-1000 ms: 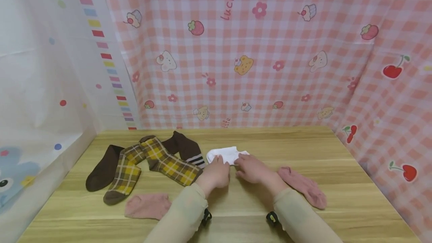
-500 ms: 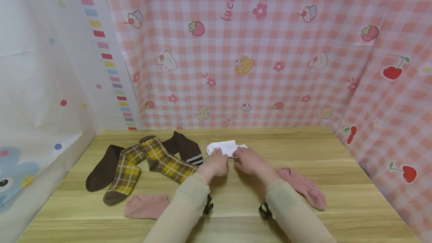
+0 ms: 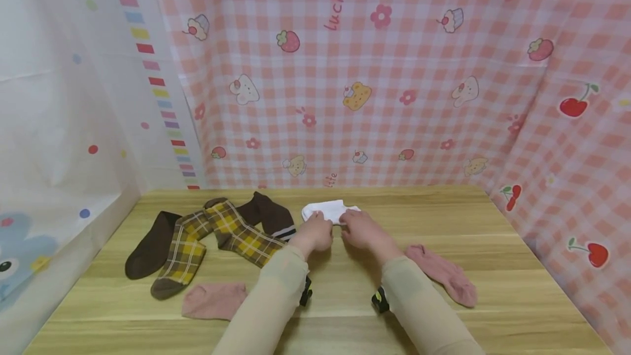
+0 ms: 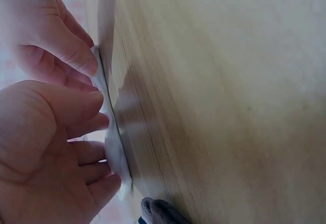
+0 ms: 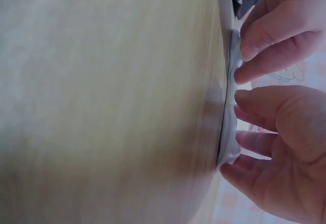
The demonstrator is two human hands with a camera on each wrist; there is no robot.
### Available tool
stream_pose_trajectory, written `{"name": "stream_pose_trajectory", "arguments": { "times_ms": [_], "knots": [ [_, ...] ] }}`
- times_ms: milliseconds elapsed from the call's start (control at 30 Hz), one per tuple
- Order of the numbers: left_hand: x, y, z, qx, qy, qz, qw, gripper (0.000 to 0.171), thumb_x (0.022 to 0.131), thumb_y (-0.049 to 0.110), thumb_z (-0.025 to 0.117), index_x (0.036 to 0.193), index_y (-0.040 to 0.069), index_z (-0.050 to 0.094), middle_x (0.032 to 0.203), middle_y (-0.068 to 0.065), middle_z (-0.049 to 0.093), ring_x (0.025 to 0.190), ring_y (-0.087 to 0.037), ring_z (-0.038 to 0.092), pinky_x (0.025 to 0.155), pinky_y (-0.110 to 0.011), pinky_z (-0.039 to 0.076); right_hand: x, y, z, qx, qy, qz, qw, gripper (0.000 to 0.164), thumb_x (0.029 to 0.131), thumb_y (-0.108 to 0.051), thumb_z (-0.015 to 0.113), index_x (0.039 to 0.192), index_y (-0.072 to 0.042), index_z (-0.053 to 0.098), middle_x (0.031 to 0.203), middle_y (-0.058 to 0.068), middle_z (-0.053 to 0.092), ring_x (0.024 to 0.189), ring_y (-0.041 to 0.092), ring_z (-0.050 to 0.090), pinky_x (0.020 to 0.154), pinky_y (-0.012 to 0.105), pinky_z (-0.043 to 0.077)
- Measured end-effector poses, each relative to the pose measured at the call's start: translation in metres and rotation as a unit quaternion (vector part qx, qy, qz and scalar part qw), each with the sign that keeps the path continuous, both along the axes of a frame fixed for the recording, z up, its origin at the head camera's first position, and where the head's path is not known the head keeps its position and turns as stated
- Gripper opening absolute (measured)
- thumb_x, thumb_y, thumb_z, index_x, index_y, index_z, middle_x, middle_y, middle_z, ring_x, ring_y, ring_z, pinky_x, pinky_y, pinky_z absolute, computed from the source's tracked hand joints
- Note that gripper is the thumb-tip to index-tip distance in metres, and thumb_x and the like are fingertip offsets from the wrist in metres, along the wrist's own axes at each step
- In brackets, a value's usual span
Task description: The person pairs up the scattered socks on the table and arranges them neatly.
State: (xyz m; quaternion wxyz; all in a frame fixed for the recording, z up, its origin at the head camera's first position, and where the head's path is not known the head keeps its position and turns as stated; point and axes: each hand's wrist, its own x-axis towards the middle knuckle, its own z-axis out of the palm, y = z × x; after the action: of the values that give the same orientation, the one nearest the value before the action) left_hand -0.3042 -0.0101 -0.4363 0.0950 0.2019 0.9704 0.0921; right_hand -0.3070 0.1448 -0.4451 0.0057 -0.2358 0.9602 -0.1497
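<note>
A wooden table [image 3: 340,333] stretches beneath a person's left hand [image 3: 317,233] and right hand [image 3: 363,229], with plaid socks [image 3: 252,234] left of the former and a pink sock [image 3: 441,274] right of the latter; both hands, fingers relaxed and ungripping, touch a white sock [image 3: 323,209] just ahead.

room to pass runs along the table [image 3: 434,218] between the right pink sock [image 3: 443,275] and the checked curtain [image 3: 414,59]; leftward, the plaid socks [image 3: 248,234] and brown socks [image 3: 150,248] block the way beside the white sock [image 3: 322,211].
</note>
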Motion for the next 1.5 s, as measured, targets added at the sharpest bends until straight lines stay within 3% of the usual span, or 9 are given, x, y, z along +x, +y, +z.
{"name": "stream_pose_trajectory", "arguments": {
  "times_ms": [367,767,900,1033,1200,1500],
  "knots": [
    [-0.009,-0.003,-0.005,0.009,0.020,-0.003,0.9998,0.026,0.095,0.011,0.054,0.115,0.001,0.067,0.146,-0.029,0.042,0.141,-0.040,0.033,0.114,-0.046,0.029,-0.010,-0.001,-0.007,0.004,0.002,-0.015,1.000,0.031,0.091,-0.011,0.067,0.119,0.002,0.063,0.124,0.018,0.061,0.121,0.037,0.052,0.108,0.047,0.036],
    [-0.010,-0.003,-0.005,0.009,0.010,-0.001,0.9999,0.036,0.098,0.015,0.054,0.130,0.001,0.061,0.151,-0.026,0.037,0.144,-0.038,0.028,0.116,-0.045,0.026,-0.013,0.002,-0.009,-0.019,-0.012,-0.023,0.999,0.034,0.091,-0.014,0.068,0.122,0.000,0.063,0.130,0.017,0.057,0.125,0.037,0.049,0.110,0.048,0.034],
    [-0.010,-0.005,-0.005,0.018,0.014,-0.007,0.9997,0.034,0.098,0.015,0.055,0.128,0.000,0.061,0.151,-0.025,0.038,0.144,-0.037,0.028,0.117,-0.044,0.023,-0.014,0.003,-0.010,-0.028,-0.008,-0.019,0.999,0.035,0.091,-0.014,0.069,0.122,0.000,0.062,0.132,0.019,0.056,0.126,0.038,0.048,0.110,0.048,0.033],
    [-0.009,-0.006,-0.007,0.032,0.050,-0.019,0.9980,0.025,0.097,0.015,0.057,0.116,0.001,0.065,0.140,-0.024,0.051,0.136,-0.036,0.042,0.114,-0.043,0.031,-0.013,0.007,-0.009,-0.049,0.011,-0.023,0.998,0.033,0.091,-0.013,0.069,0.120,0.002,0.063,0.129,0.020,0.058,0.124,0.038,0.049,0.109,0.049,0.035],
    [-0.006,-0.005,-0.007,0.048,0.108,-0.014,0.9929,0.016,0.096,0.018,0.061,0.106,0.007,0.066,0.116,-0.015,0.063,0.111,-0.034,0.058,0.090,-0.048,0.050,-0.011,0.011,-0.006,-0.087,0.046,-0.039,0.994,0.031,0.091,-0.012,0.069,0.118,0.003,0.064,0.120,0.021,0.062,0.116,0.039,0.055,0.103,0.049,0.041],
    [0.002,-0.003,-0.002,0.053,0.152,-0.017,0.9868,0.022,0.095,0.022,0.065,0.113,0.010,0.068,0.112,-0.010,0.066,0.105,-0.031,0.061,0.087,-0.048,0.051,-0.005,0.018,-0.003,-0.120,0.079,-0.024,0.989,0.028,0.091,-0.010,0.069,0.115,0.004,0.065,0.114,0.021,0.065,0.109,0.039,0.059,0.098,0.049,0.045]
  ]
}}
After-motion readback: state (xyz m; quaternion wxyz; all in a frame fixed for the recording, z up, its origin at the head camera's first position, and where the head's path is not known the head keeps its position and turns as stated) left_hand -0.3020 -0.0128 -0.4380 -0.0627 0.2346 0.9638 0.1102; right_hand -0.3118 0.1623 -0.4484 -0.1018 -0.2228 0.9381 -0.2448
